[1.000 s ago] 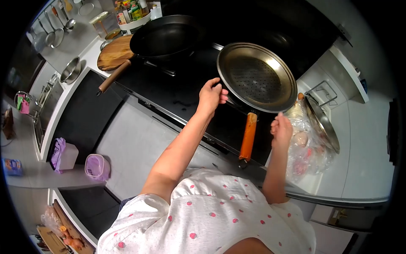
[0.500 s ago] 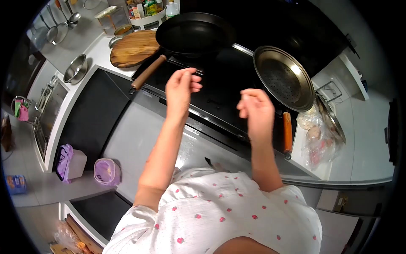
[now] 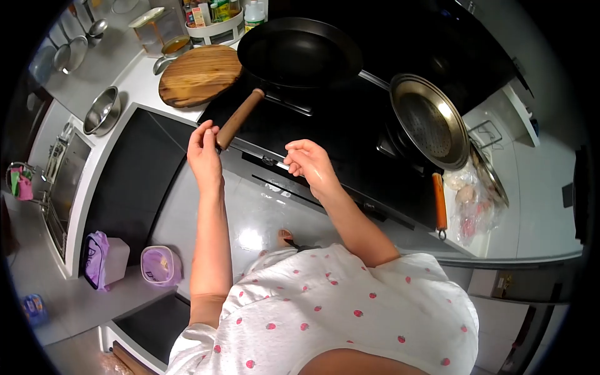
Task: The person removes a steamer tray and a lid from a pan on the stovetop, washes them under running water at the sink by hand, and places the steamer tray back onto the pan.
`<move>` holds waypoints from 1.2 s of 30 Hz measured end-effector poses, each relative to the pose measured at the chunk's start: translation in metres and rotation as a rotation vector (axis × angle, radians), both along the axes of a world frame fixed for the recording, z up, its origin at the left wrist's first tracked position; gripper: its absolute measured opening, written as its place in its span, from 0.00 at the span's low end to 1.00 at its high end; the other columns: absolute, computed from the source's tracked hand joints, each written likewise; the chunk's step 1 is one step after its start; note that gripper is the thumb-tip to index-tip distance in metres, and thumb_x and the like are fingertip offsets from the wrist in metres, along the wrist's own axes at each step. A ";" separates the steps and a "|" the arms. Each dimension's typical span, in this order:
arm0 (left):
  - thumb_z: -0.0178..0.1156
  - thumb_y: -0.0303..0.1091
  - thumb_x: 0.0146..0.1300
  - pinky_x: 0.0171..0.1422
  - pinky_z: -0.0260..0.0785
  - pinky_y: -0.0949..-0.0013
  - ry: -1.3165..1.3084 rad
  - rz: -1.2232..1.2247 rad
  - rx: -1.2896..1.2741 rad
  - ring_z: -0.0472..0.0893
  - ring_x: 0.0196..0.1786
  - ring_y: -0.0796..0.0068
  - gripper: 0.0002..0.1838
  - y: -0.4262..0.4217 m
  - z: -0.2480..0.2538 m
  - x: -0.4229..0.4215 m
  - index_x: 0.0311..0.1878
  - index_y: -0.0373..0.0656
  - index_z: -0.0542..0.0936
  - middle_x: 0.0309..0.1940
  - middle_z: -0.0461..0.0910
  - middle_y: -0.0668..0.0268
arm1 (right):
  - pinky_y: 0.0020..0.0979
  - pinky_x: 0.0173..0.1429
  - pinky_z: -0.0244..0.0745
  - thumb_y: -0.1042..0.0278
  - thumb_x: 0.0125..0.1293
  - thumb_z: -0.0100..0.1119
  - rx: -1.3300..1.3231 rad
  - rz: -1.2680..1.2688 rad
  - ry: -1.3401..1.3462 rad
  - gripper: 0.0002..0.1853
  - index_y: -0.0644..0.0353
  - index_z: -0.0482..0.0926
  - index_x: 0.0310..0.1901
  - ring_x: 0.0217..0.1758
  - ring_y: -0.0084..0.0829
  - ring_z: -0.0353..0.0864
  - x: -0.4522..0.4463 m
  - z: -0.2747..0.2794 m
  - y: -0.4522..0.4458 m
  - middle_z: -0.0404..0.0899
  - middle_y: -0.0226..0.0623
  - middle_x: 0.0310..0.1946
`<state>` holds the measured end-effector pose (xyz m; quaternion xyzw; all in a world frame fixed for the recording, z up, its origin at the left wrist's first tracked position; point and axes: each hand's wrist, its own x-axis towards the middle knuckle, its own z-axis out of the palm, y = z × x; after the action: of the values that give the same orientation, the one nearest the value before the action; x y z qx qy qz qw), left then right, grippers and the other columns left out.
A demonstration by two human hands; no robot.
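My left hand (image 3: 205,156) is beside the end of the wooden handle (image 3: 240,119) of a black wok (image 3: 300,53). Its fingers are loosely bent and a little apart; whether they touch the handle I cannot tell. Over the front edge of the black stove (image 3: 350,125) is my right hand (image 3: 310,169), its fingers curled in with nothing visible in them. The wok sits on the stove's left side. To the right, a steamer pan with a perforated bottom (image 3: 428,122) and an orange-brown handle (image 3: 439,203) rests on the stove.
A wooden board (image 3: 200,75) and a metal bowl (image 3: 103,112) lie on the left counter, near a rack of bottles (image 3: 215,30). Plastic bags (image 3: 472,212) and a lid (image 3: 490,175) are at the right. Two lilac-lined bins (image 3: 161,265) stand on the floor.
My left hand has moved left and down to the wok handle's end. My right hand has moved left, away from the steamer pan. The view has shifted slightly.
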<state>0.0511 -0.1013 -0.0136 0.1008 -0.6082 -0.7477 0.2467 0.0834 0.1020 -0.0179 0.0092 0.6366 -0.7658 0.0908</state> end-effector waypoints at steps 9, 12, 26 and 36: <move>0.51 0.31 0.62 0.36 0.66 0.81 -0.224 -0.314 0.097 0.73 0.29 0.83 0.10 -0.027 0.003 -0.035 0.44 0.38 0.75 0.27 0.77 0.67 | 0.19 0.32 0.69 0.66 0.63 0.51 -0.140 0.028 -0.146 0.11 0.62 0.71 0.44 0.28 0.19 0.74 -0.053 -0.011 -0.027 0.75 0.33 0.30; 0.52 0.34 0.62 0.39 0.68 0.79 -0.283 -0.488 0.210 0.76 0.32 0.80 0.13 -0.037 -0.004 -0.055 0.46 0.38 0.74 0.29 0.78 0.66 | 0.22 0.32 0.69 0.61 0.61 0.53 -0.140 0.069 -0.182 0.16 0.62 0.70 0.45 0.30 0.21 0.73 -0.064 -0.014 -0.045 0.75 0.34 0.32; 0.45 0.51 0.64 0.43 0.71 0.70 -0.534 -1.116 0.336 0.78 0.37 0.69 0.25 -0.009 -0.013 -0.130 0.46 0.33 0.72 0.35 0.78 0.57 | 0.20 0.29 0.68 0.63 0.61 0.52 0.099 -0.113 -0.120 0.10 0.61 0.75 0.36 0.25 0.19 0.73 -0.082 -0.010 -0.060 0.76 0.30 0.26; 0.44 0.46 0.66 0.43 0.73 0.68 -0.701 -1.472 0.544 0.80 0.36 0.67 0.20 0.032 -0.091 -0.130 0.47 0.39 0.74 0.33 0.79 0.58 | 0.20 0.31 0.69 0.72 0.54 0.56 0.287 -0.939 0.097 0.08 0.62 0.76 0.36 0.25 0.20 0.75 -0.061 -0.008 0.038 0.77 0.31 0.24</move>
<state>-0.0790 -0.0696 -0.1042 -0.0386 -0.3596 -0.7627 -0.5361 0.0224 0.1400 -0.0264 0.2717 0.6663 -0.6282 -0.2961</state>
